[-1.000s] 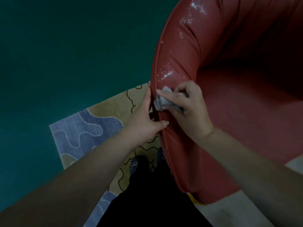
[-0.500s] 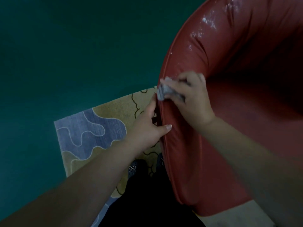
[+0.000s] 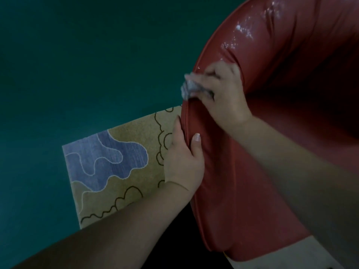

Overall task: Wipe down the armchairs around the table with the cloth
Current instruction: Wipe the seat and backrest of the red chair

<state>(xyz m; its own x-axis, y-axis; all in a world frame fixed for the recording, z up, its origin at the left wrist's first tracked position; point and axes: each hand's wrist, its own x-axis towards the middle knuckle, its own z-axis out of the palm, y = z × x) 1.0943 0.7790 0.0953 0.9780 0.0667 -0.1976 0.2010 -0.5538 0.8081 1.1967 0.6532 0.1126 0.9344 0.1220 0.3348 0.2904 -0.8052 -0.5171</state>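
Observation:
A red leather armchair (image 3: pixel 242 171) fills the right side, seen from above its curved back rim. My right hand (image 3: pixel 225 96) grips a crumpled grey cloth (image 3: pixel 189 88) and presses it on the rim's top edge. Wet shiny streaks (image 3: pixel 240 30) show on the leather further along the rim. My left hand (image 3: pixel 184 158) holds the rim lower down, thumb on the inner side and fingers on the outer side. The fingers behind the rim are hidden.
A patterned rug (image 3: pixel 120 167) in tan and blue lies on the dark green floor (image 3: pixel 77 65) left of the chair. The chair's seat (image 3: pixel 310 123) is dark and in shadow. A pale patch of floor (image 3: pixel 281 255) shows at the bottom right.
My right hand has slid the cloth further up along the rim, away from my left hand. My left hand has kept its hold on the rim.

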